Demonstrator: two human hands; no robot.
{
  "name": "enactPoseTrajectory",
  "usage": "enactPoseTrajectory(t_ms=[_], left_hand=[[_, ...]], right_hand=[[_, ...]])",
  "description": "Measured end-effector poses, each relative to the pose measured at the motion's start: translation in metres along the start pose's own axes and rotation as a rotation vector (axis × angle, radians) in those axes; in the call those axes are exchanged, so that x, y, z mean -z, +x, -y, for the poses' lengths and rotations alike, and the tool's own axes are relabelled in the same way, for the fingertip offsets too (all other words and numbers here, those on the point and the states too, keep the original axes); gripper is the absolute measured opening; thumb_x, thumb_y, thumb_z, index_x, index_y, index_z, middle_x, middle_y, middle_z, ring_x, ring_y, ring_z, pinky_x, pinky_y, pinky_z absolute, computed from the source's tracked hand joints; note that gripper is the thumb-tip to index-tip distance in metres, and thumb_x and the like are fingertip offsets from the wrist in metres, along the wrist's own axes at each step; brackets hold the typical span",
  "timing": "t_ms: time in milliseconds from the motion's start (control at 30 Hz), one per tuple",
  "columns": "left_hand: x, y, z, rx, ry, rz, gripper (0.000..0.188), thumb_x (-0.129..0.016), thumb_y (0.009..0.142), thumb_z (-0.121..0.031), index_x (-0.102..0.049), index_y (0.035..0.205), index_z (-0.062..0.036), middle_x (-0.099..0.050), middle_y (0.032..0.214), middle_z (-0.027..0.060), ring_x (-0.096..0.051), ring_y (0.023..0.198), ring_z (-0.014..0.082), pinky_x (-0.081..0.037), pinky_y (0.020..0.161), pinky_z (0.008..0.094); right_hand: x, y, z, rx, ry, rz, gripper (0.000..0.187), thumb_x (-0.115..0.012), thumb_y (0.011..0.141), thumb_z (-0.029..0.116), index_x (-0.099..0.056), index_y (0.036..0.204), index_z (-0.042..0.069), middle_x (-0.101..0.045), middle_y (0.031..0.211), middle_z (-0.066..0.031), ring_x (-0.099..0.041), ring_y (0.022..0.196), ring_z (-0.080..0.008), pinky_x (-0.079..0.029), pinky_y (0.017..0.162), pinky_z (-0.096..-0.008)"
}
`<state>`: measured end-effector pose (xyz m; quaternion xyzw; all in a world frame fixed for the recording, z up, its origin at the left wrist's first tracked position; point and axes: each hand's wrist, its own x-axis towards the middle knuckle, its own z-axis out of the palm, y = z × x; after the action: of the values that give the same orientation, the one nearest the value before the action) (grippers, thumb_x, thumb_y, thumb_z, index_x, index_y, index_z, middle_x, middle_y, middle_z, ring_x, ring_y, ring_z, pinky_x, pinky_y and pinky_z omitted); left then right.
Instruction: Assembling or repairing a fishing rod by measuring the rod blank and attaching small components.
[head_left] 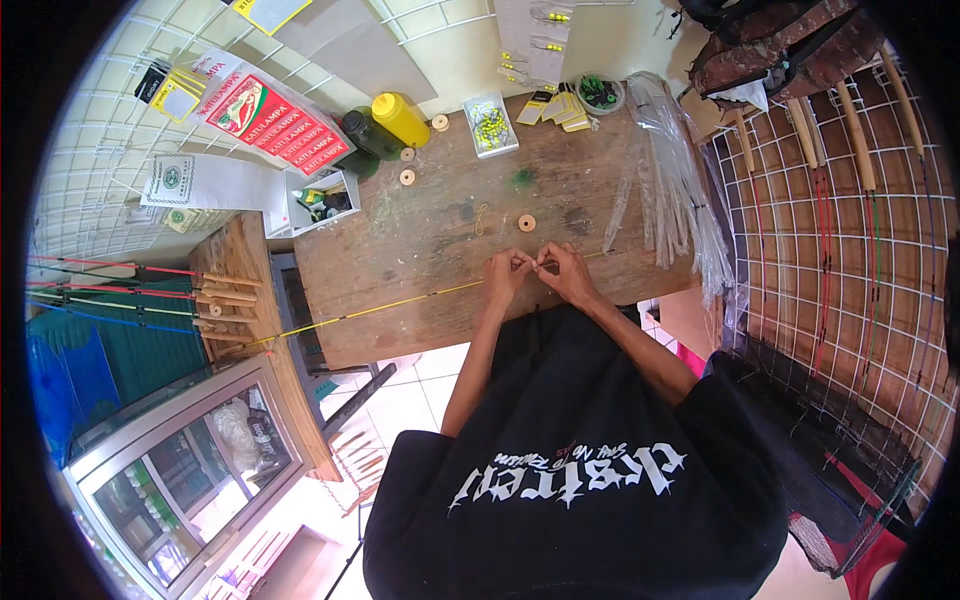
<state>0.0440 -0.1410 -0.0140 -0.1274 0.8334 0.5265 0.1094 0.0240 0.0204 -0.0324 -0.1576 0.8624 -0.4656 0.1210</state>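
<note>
1. The left hand [505, 272] and right hand [567, 270] are meeting at the tabletop's [440, 230] near edge, each grip pinching narrow on a thin yellow rod [400, 302].
2. The rod is running slim and straight toward eight o'clock, past the tabletop's edge.
3. A wooden spool [527, 222] is lying at twelve o'clock of the hands, near them.

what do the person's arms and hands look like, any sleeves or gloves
Both hands, left hand and right hand, are bare, with no gloves. Forearms are uncovered; a black short-sleeved shirt with white lettering ends above the elbows. No watch or rings can be made out.
</note>
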Motion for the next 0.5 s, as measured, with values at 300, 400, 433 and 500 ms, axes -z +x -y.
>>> enactPoseTrajectory(t_ms=[300,400,433,500], left_hand=[[0.002,-0.001,0.0,0.01,-0.012,0.031,0.011,-0.073,0.079,-0.011,-0.07,0.084,-0.0009,-0.07,0.072,0.009,-0.063,0.065,0.0132,-0.048,0.063,0.0277],[0.003,-0.002,-0.003,0.029,-0.042,0.04,0.014,-0.075,0.077,-0.013,-0.07,0.084,-0.0011,-0.07,0.072,0.0087,-0.063,0.065,0.0131,-0.048,0.064,0.0273],[0.004,-0.002,-0.005,0.059,-0.056,0.047,0.015,-0.076,0.077,-0.014,-0.07,0.084,-0.0014,-0.07,0.072,0.0085,-0.063,0.066,0.0129,-0.048,0.064,0.027],[0.004,0.0,0.001,0.015,-0.072,0.03,0.018,-0.077,0.077,-0.015,-0.07,0.087,-0.0013,-0.07,0.073,0.0084,-0.062,0.066,0.0121,-0.047,0.064,0.0266]], right_hand=[[0.006,0.0,0.001,0.069,-0.073,-0.107,0.021,-0.072,0.079,0.02,-0.065,0.095,0.008,-0.065,0.075,-0.005,-0.055,0.079,-0.0247,-0.045,0.08,-0.0359],[0.01,-0.001,-0.002,0.003,-0.039,-0.052,0.02,-0.072,0.08,0.022,-0.07,0.095,0.009,-0.062,0.07,-0.0072,-0.055,0.074,-0.0239,-0.046,0.074,-0.0358],[0.013,-0.001,0.0,-0.093,-0.004,0.004,0.018,-0.072,0.081,0.022,-0.072,0.095,0.01,-0.06,0.068,-0.0086,-0.054,0.071,-0.0234,-0.046,0.071,-0.0358],[0.014,0.0,0.004,-0.083,0.0,0.005,0.017,-0.072,0.082,0.022,-0.073,0.094,0.01,-0.06,0.068,-0.0099,-0.053,0.069,-0.0228,-0.045,0.068,-0.036]])
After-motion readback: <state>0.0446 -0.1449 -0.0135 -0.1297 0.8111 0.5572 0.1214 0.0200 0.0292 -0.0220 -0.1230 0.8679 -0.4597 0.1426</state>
